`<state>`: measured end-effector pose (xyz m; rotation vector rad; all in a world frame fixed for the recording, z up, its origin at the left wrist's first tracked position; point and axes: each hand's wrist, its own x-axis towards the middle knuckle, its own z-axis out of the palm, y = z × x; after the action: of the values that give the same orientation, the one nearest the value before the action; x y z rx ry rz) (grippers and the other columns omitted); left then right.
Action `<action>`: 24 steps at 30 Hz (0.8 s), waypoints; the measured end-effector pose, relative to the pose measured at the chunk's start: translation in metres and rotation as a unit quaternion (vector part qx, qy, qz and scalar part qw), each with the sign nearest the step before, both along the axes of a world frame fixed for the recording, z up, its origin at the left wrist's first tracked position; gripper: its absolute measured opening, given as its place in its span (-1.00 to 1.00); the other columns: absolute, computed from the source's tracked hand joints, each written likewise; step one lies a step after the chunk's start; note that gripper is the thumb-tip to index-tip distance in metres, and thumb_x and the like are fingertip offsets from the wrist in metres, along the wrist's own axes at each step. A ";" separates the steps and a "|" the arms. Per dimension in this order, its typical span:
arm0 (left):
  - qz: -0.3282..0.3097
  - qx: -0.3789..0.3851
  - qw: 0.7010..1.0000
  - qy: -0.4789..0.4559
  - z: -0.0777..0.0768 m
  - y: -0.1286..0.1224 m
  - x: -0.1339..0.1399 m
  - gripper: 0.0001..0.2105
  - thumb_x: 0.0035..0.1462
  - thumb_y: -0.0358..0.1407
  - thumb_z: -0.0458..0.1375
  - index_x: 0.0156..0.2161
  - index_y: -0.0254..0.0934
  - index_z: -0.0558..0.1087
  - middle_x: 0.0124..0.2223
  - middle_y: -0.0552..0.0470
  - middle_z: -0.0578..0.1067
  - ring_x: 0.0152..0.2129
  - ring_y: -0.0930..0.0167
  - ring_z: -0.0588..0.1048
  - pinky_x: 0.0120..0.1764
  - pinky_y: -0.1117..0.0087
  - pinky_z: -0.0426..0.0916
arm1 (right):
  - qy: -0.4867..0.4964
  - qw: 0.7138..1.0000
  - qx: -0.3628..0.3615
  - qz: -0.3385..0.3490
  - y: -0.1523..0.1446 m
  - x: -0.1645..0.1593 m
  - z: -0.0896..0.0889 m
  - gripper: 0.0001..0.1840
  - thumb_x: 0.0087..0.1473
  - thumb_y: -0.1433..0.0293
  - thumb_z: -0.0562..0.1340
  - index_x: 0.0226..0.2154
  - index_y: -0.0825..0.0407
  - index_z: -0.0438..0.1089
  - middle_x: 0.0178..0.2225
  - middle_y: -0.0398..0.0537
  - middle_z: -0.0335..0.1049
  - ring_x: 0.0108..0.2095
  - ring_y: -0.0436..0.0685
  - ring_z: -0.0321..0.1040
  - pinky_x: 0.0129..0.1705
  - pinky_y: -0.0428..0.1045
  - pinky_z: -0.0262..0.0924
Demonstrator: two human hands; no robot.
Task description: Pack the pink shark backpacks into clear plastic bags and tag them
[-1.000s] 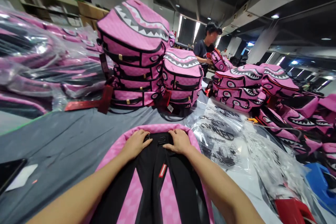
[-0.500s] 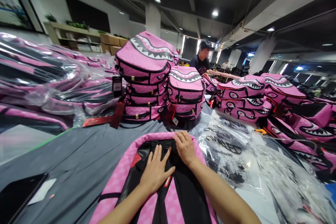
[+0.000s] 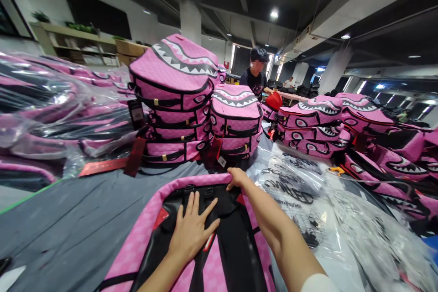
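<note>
A pink checked backpack [image 3: 215, 262] lies on the grey-covered table with its black back panel and straps facing up. My left hand [image 3: 190, 230] rests flat on the black panel, fingers spread, just below two strap buckles. At the bag's top right corner, my right hand [image 3: 237, 179] is closed round the pink edge, its fingers bent over toward the panel. A small red label [image 3: 208, 242] shows beside my left thumb, between the straps.
Stacked pink shark-mouth backpacks [image 3: 174, 68] stand ahead, with more on the right [image 3: 310, 109]. Plastic-wrapped bags [image 3: 65, 100] pile up at left. Clear printed plastic bags [image 3: 294, 187] lie at right, near an orange-handled tool [image 3: 336, 170]. A co-worker [image 3: 255, 73] stands beyond the stacks.
My right hand has gone from lying over the top edge to gripping the corner, slightly right. My left hand stays spread on the panel. The co-worker now has something red at hand.
</note>
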<state>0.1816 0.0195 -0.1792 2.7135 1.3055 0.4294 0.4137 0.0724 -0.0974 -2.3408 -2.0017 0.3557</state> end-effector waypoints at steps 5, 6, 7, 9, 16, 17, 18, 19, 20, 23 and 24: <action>0.012 0.032 0.999 -0.014 0.002 -0.013 0.000 -0.39 0.21 0.05 0.18 0.33 0.10 0.23 0.47 -0.31 0.05 0.41 -0.11 -0.06 0.30 -0.20 0.00 | -0.013 0.999 0.037 0.008 -0.023 0.002 0.002 -0.64 0.04 0.42 0.46 -0.10 0.05 0.44 -0.05 -0.03 0.44 -0.08 0.15 0.42 -0.06 0.03 0.29; 0.007 0.042 0.999 -0.019 0.000 -0.015 0.001 -0.39 0.21 0.05 0.18 0.33 0.10 0.23 0.47 -0.29 0.05 0.41 -0.11 -0.06 0.30 -0.20 0.00 | -0.016 0.999 0.036 0.009 -0.023 0.003 0.002 -0.69 0.08 0.41 0.43 -0.11 0.07 0.44 -0.06 -0.03 0.44 -0.09 0.16 0.41 -0.04 0.07 0.30; 0.004 0.047 0.999 -0.022 -0.001 -0.015 0.001 -0.39 0.21 0.05 0.18 0.33 0.09 0.24 0.47 -0.28 0.05 0.41 -0.12 -0.06 0.31 -0.20 -0.01 | -0.019 0.999 0.036 0.008 -0.021 0.003 0.002 -0.72 0.10 0.41 0.41 -0.12 0.08 0.44 -0.06 -0.03 0.45 -0.09 0.16 0.41 -0.03 0.10 0.31; 0.002 0.039 0.999 -0.023 -0.001 -0.012 0.003 -0.40 0.21 0.04 0.19 0.32 0.07 0.26 0.47 -0.27 0.06 0.41 -0.13 -0.07 0.31 -0.19 -0.01 | -0.027 0.999 0.043 0.000 -0.020 0.000 0.006 -0.73 0.10 0.44 0.40 -0.13 0.09 0.44 -0.06 0.00 0.45 -0.07 0.20 0.41 -0.02 0.11 0.31; 0.003 0.010 0.998 -0.069 0.010 -0.004 0.012 -0.50 0.28 -0.09 0.09 0.30 -0.08 0.35 0.43 -0.34 0.14 0.40 -0.14 -0.02 0.28 -0.22 0.02 | -0.031 0.989 0.127 0.064 -0.136 -0.072 0.027 -0.57 0.24 0.38 0.29 0.15 -0.01 0.30 0.25 0.10 0.29 0.26 0.20 0.20 0.25 0.13 0.14; 0.000 0.008 0.996 -0.083 0.011 -0.002 0.012 -0.50 0.31 -0.12 0.03 0.31 -0.12 0.34 0.43 -0.33 0.16 0.41 -0.11 -0.02 0.29 -0.23 0.02 | -0.018 0.983 0.143 0.113 -0.165 -0.089 0.024 -0.60 0.28 0.28 0.26 0.15 -0.09 0.29 0.26 0.00 0.30 0.27 0.14 0.20 0.26 0.09 0.13; -0.003 0.003 0.995 -0.099 0.012 0.000 0.013 -0.49 0.33 -0.15 -0.04 0.32 -0.17 0.32 0.42 -0.33 0.19 0.41 -0.08 -0.01 0.29 -0.23 0.01 | 0.015 0.959 0.181 0.219 -0.191 -0.105 0.019 -0.59 0.29 0.22 0.25 0.14 -0.10 0.30 0.23 -0.02 0.34 0.24 0.11 0.23 0.25 0.06 0.16; -0.005 -0.005 0.993 -0.114 0.013 0.003 0.013 -0.48 0.34 -0.17 -0.11 0.33 -0.24 0.30 0.40 -0.33 0.23 0.41 -0.05 0.01 0.30 -0.23 0.00 | 0.040 0.918 0.198 0.341 -0.213 -0.120 0.012 -0.60 0.30 0.16 0.23 0.14 -0.14 0.31 0.21 -0.08 0.37 0.21 0.07 0.26 0.27 0.03 0.14; -0.006 -0.015 0.992 -0.128 0.015 0.006 0.012 -0.45 0.35 -0.19 -0.17 0.34 -0.33 0.27 0.37 -0.35 0.27 0.40 -0.04 0.04 0.30 -0.23 0.01 | 0.043 0.894 0.205 0.396 -0.228 -0.132 0.004 -0.63 0.32 0.15 0.19 0.14 -0.16 0.31 0.21 -0.14 0.38 0.21 0.04 0.26 0.32 0.03 0.08; -0.010 -0.047 0.985 -0.166 0.029 0.002 0.000 -0.40 0.33 -0.24 -0.31 0.28 -0.53 0.28 0.27 -0.41 0.38 0.33 -0.02 0.19 0.27 -0.18 0.12 | -0.010 0.929 0.190 0.318 -0.239 -0.146 -0.023 -0.57 0.36 0.18 0.15 0.18 0.02 0.29 0.25 0.00 0.34 0.28 0.12 0.19 0.38 0.15 0.00; -0.020 -0.053 0.983 -0.175 0.036 -0.007 -0.009 -0.41 0.33 -0.23 -0.32 0.23 -0.49 0.34 0.22 -0.36 0.44 0.28 0.04 0.28 0.25 -0.10 0.21 | -0.027 0.946 0.178 0.271 -0.234 -0.144 -0.031 -0.53 0.36 0.20 0.15 0.21 0.09 0.26 0.26 0.08 0.32 0.31 0.16 0.16 0.38 0.19 0.00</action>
<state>0.1730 0.0127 -0.1430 2.4289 1.1411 0.7665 0.2694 -0.1617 -0.1284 -1.5864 -2.4642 -0.0621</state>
